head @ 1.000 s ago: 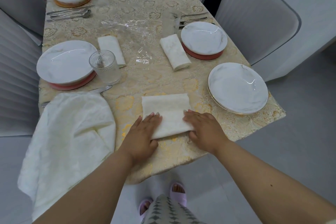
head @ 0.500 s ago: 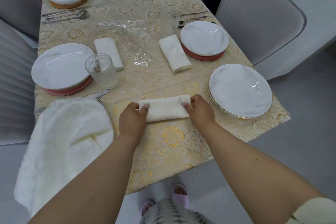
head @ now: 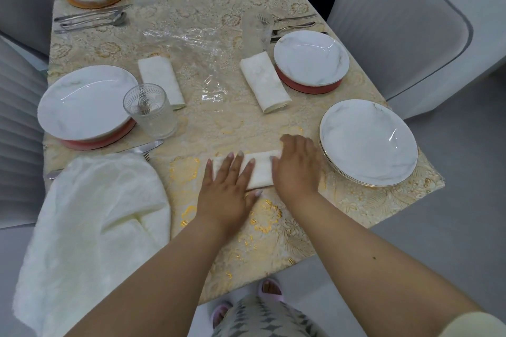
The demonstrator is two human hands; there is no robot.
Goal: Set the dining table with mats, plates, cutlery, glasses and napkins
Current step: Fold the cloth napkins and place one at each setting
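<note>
Where the cloth lay open a second ago, now a narrow folded napkin at lower centre, pressed flat under left hand and right hand; ready for placing beside lower-right plate

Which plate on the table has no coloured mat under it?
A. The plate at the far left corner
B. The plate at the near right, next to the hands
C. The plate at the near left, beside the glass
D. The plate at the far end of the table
B: the near-right plate lies directly on the tablecloth, while the other plates each sit on a red, orange or green mat.
</note>
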